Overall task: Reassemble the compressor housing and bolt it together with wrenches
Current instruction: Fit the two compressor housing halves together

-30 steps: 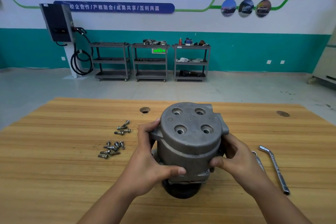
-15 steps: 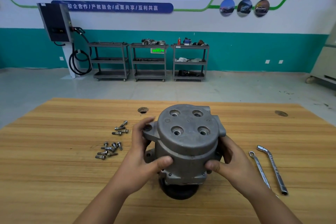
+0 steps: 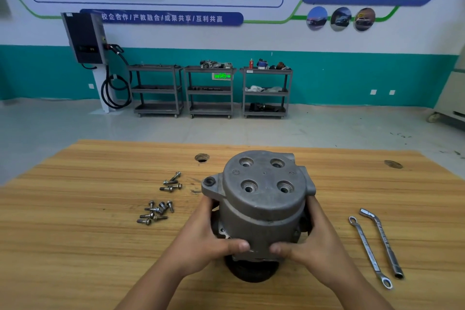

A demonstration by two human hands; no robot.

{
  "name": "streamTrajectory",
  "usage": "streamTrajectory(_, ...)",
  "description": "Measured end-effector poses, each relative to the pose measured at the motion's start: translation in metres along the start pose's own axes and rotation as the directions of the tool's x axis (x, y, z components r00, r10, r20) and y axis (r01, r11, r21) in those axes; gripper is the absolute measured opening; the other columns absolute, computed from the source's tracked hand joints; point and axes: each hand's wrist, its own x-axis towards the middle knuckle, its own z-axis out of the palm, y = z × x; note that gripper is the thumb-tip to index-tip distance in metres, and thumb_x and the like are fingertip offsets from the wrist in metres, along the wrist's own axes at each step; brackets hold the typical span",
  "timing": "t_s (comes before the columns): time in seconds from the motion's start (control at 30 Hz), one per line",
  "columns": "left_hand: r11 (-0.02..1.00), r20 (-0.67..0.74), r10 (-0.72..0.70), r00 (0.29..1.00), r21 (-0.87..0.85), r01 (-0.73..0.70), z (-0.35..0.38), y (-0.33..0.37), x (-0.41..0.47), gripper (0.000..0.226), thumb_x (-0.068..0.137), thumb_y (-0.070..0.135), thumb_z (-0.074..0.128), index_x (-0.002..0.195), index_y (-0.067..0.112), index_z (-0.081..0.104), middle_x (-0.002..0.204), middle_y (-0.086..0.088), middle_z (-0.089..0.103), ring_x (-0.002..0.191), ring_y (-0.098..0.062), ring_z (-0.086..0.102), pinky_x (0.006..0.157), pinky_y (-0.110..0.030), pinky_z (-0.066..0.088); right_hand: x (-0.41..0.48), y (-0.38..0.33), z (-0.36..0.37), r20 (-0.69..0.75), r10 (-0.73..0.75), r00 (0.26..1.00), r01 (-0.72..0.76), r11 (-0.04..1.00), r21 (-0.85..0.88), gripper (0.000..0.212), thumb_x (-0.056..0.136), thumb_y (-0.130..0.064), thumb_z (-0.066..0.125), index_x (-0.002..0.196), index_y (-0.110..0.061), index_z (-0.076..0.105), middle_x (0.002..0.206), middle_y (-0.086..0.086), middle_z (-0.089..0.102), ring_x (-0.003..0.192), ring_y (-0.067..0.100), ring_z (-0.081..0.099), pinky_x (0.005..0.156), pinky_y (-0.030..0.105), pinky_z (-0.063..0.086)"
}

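Compressor housing [image 3: 261, 211], grey cast metal with a round cap and four recessed holes on top, stands upright near the front middle of the light wooden table [image 3: 75, 246] on my feed. It sits on a black round base [image 3: 251, 273] that pokes out underneath.

I've got both hands clamped on it. The left hand [image 3: 201, 241] wraps the left side with its thumb laid across the lower front rim, and the right hand [image 3: 319, 246] does the same from the right. The thumb tips sit close together at the front, not quite touching as far as I can see. The fingers go round the back, so I can't make those out.

Well left of the housing, loose silver flanged bolts lie in two groups: a smaller far bunch [image 3: 172, 184] and a bigger near bunch [image 3: 156, 212]. Off to the right is a long silver ring spanner [image 3: 368, 250]. Just beside it lies a silver L-shaped socket wrench [image 3: 383, 241], roughly parallel, and both are clear of the hands.

There's a round hole [image 3: 201, 158] in the tabletop just behind the housing and another round hole [image 3: 393, 164] far right. By the teal-and-white wall are three grey tiered carts [image 3: 210, 90] and a dark wall-mounted charger box [image 3: 84, 38] with a black hose.
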Motion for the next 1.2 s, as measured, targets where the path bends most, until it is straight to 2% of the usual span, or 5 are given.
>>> streamTrajectory(0.3,0.999,0.009,-0.008,1.0,-0.04,0.008,-0.002,-0.005,0.001,0.089,0.054,0.043,0.084,0.127,0.043,0.033,0.123,0.034,0.051,0.117,0.009,0.049,0.086,-0.006,0.042,-0.002,-0.001,0.006,-0.064,-0.026,0.998,0.026,1.0,0.003,0.098,0.032,-0.043,0.087,0.121,-0.035,0.048,0.117,-0.013,0.06,0.1,-0.006,0.058,0.071,0.006,0.045)
streamTrajectory(0.43,0.999,0.023,0.002,1.0,-0.053,-0.001,-0.002,-0.006,0.001,0.085,0.057,0.039,0.084,0.127,0.046,0.036,0.127,0.03,0.052,0.118,0.006,0.051,0.086,-0.008,0.043,-0.005,-0.001,0.01,-0.093,-0.036,0.995,0.032,0.999,-0.037,0.098,0.036,-0.041,0.09,0.123,-0.038,0.046,0.123,-0.007,0.055,0.107,-0.003,0.055,0.08,0.01,0.045)
streamTrajectory(0.57,0.999,0.017,-0.002,1.0,-0.041,0.003,-0.004,-0.004,0.003,0.083,0.053,0.053,0.084,0.121,0.062,0.037,0.128,0.031,0.051,0.119,0.007,0.05,0.088,-0.008,0.043,-0.004,0.0,0.008,-0.085,-0.031,0.996,0.029,0.999,-0.035,0.1,0.037,-0.031,0.093,0.124,-0.037,0.045,0.126,-0.006,0.054,0.111,0.001,0.054,0.085,0.015,0.046)
streamTrajectory(0.93,0.993,-0.036,-0.023,0.999,-0.119,0.018,-0.002,-0.015,-0.003,0.102,0.043,0.059,0.087,0.13,0.039,0.038,0.127,0.023,0.055,0.12,-0.002,0.052,0.09,-0.016,0.046,0.001,-0.002,0.005,-0.045,-0.023,0.999,0.023,1.0,-0.006,0.098,0.038,-0.025,0.089,0.126,-0.027,0.047,0.124,-0.004,0.058,0.111,0.007,0.057,0.091,0.026,0.048)
streamTrajectory(1.2,0.996,-0.013,-0.034,0.999,-0.077,0.033,-0.001,-0.01,-0.003,0.103,0.043,0.068,0.081,0.13,0.039,0.035,0.125,0.027,0.054,0.116,0.002,0.053,0.086,-0.014,0.045,-0.001,0.002,0.005,-0.051,-0.007,0.999,0.006,1.0,-0.013,0.099,0.033,-0.045,0.087,0.123,-0.037,0.046,0.124,-0.006,0.056,0.11,-0.003,0.054,0.085,0.014,0.046)
